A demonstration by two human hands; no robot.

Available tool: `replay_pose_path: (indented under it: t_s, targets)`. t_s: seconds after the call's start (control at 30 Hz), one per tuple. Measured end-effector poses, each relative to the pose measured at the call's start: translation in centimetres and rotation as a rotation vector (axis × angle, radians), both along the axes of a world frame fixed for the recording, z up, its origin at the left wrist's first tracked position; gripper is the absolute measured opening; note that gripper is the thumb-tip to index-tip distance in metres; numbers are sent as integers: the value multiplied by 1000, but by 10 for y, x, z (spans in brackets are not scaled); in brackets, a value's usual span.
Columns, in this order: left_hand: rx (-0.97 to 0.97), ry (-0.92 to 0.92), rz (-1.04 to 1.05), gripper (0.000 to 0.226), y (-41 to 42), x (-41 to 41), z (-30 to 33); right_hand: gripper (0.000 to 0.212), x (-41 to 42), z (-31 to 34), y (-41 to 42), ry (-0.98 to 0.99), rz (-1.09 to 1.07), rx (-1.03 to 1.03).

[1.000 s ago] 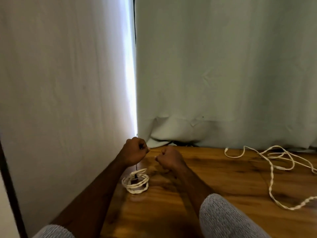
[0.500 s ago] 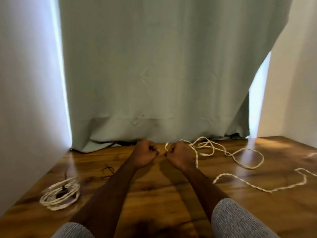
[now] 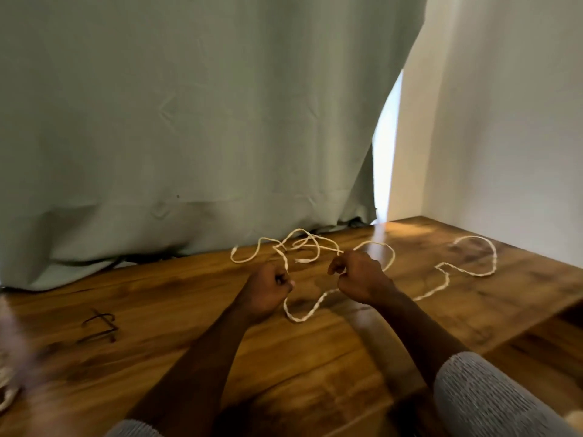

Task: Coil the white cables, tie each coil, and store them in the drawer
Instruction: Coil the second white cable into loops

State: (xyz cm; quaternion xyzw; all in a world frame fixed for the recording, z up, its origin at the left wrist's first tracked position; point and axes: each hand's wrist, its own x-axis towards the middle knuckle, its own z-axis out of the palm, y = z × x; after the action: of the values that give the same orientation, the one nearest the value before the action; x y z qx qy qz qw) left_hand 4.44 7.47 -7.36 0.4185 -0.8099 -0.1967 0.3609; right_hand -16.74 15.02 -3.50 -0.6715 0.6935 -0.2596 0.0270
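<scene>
my left hand (image 3: 268,287) fisted on white cable (image 3: 303,313) | right hand (image 3: 359,279) fisted on it too | rest loose on surface (image 3: 315,373)

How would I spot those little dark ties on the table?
Start at the green curtain and drop to the wooden table. Left of the left hand lie the ties, thin, dark and bent. Unlike the loose white cable on the right, they are short and nearly black.

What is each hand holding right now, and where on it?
Both the left hand and right hand grip the loose white cable, at separate points along its length.
</scene>
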Motion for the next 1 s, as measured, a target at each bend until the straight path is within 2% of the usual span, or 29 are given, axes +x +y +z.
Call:
replay_pose_path:
  t_s: [0.07,0.13,0.17,0.27,0.37,0.47,0.5,0.57,0.63,0.7,0.8,0.9,1.0]
  targets:
    - [2,8,-13,18,1,-17,-1,38,-22,3,16,10,-54,73]
    - [-1,-1,-33,20,5,-35,2,56,-47,4,31,46,-121,181]
    - [-6,-1,-46,21,7,-43,4,56,-58,3,36,78,-140,247]
    - [-47,4,-75,20,16,-62,6,28,-75,-9,46,199,-152,357]
    - [-50,-57,-161,11,22,-77,6,24,-69,-24,44,244,-128,249]
    - [-150,-355,-162,34,25,-86,1,21,-51,-30,37,144,15,143]
    - [-176,-452,-122,34,26,-86,-1,19,-48,-31,35,122,46,90]
    - [-187,-594,-45,25,26,-82,-2,16,-53,-28,34,103,-17,-65]
    - [-183,-644,-15,21,24,-78,-3,12,-74,-25,36,68,-160,-211]
    - [-174,-621,-13,19,22,-77,-2,10,-102,-21,42,14,-299,-267]
    - [-191,-597,-9,19,22,-81,3,12,-140,-20,51,-36,-439,-246]
    - [-131,-516,-12,22,19,-84,7,11,-144,-24,53,-21,-427,-211]
    - [-70,-316,-21,23,12,-82,13,12,-121,-24,41,67,-334,-162]
